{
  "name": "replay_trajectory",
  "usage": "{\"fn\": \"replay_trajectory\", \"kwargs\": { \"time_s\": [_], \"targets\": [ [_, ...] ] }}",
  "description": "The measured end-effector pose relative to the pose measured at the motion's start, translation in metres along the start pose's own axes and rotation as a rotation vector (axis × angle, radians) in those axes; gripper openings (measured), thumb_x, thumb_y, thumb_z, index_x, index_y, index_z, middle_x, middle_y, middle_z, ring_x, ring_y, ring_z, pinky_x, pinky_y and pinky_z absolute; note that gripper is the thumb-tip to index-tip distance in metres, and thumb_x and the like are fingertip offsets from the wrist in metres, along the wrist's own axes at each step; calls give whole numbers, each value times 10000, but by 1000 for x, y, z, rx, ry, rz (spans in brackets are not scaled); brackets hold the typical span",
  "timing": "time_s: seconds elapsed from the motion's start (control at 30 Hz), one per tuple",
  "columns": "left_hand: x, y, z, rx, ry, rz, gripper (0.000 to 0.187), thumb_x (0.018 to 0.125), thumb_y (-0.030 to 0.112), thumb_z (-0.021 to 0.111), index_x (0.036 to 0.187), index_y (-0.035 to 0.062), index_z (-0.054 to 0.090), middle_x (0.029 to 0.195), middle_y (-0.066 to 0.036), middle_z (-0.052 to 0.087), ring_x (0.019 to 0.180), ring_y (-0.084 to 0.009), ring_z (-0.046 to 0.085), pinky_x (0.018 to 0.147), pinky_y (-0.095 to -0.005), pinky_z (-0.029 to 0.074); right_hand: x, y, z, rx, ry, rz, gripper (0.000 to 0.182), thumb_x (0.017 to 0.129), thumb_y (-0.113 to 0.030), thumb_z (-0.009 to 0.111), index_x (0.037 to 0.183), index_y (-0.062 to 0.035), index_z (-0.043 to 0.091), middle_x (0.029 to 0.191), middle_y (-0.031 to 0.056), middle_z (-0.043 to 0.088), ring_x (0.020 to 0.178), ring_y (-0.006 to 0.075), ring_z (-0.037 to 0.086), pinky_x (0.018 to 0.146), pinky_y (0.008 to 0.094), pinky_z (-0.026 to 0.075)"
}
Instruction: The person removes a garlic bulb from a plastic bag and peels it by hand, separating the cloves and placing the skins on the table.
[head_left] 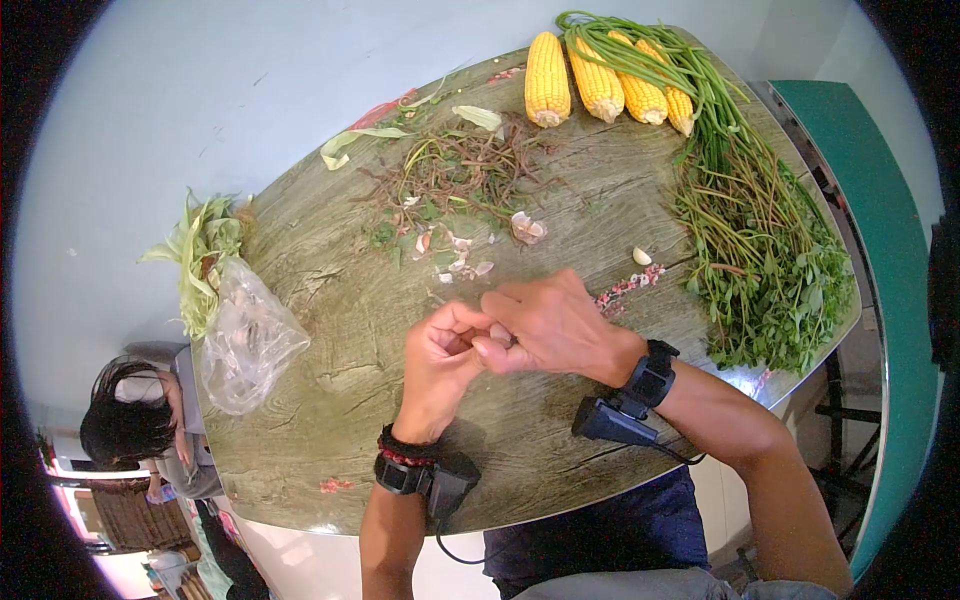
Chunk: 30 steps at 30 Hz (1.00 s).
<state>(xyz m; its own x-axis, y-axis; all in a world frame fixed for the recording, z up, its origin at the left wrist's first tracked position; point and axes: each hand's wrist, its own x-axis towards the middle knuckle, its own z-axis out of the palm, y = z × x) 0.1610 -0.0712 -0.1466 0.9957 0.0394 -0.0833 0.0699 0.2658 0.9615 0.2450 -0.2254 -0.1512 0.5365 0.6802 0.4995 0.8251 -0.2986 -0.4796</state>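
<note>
My left hand (440,360) and my right hand (555,335) meet over the middle of the table, fingertips pinched together. Between them is a small pale-purplish piece, perhaps a garlic clove (503,336), mostly covered by the fingers. Just beyond the hands lie a partly broken garlic bulb (528,228) and scattered garlic skins (460,262). A peeled white clove (642,256) rests to the right, above my right hand.
Wilted stems (460,170) are heaped behind the skins. Corn cobs (547,80), long green beans (635,62) and leafy greens (780,270) lie back and right. A plastic bag (250,340) and husks (205,250) are left. Beyond sits a person (130,415).
</note>
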Motion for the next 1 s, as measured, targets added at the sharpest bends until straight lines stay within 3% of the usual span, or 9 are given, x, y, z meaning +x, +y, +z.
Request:
{"fn": "replay_trajectory", "kwargs": {
  "time_s": [0.17,0.23,0.27,0.37,0.43,0.47,0.53,0.83,1.0],
  "targets": [
    [-1,2,2,6,9,19,187,836,40,725,965,20,590,943,-38,654,845,-94,618,759,-231,503,1,-1,-4,38,-30,31,363,821,-424,602,722,-81,532,664,90,567,576,296,590,486,407,435],
    [1,5,8,64,71,156,201,808,17,737,953,24,598,952,-58,657,856,-125,620,762,-255,502,5,-2,-9,143,-2,57,384,829,-442,617,712,-77,584,673,114,610,582,289,614,512,399,461],
    [1,6,10,95,103,222,209,793,5,743,947,26,602,956,-67,658,862,-140,621,763,-267,501,6,-1,-9,268,7,123,357,840,-415,626,736,-75,601,682,101,614,579,256,606,516,375,457],
    [4,10,7,897,228,646,258,734,-35,749,949,36,626,956,-89,647,885,-208,614,772,-309,494,7,3,-7,706,-2,320,256,863,-325,657,817,-73,652,710,55,626,579,151,572,526,304,443],
    [3,12,11,920,312,693,283,699,-42,754,944,44,641,962,-95,631,897,-238,602,773,-324,487,7,7,-4,1078,-61,435,175,866,-253,683,883,-79,684,728,15,635,590,77,537,532,257,428],
    [3,13,13,931,354,717,296,682,-46,757,942,48,648,965,-98,623,902,-254,596,774,-331,484,7,7,-5,1025,-68,396,153,857,-227,695,906,-83,690,739,-1,639,605,57,529,535,243,423],
    [3,12,11,943,342,677,325,679,-40,763,973,50,659,973,-93,607,892,-248,593,771,-324,483,7,7,-7,920,-83,319,142,841,-176,720,952,-91,702,762,-34,647,635,15,515,540,215,413],
    [1,16,9,1081,223,618,433,735,-15,691,1158,61,636,980,-112,579,890,-252,577,791,-330,473,6,11,2,1140,-56,378,152,852,-184,719,884,-45,667,741,-25,635,647,20,525,557,211,428],
    [1,15,10,1118,196,614,451,744,-24,666,1186,54,621,1003,-127,573,900,-273,580,797,-341,477,8,8,-9,1010,-109,326,141,860,-164,707,885,-36,654,732,-27,623,648,19,510,555,209,416]
  ]
}}
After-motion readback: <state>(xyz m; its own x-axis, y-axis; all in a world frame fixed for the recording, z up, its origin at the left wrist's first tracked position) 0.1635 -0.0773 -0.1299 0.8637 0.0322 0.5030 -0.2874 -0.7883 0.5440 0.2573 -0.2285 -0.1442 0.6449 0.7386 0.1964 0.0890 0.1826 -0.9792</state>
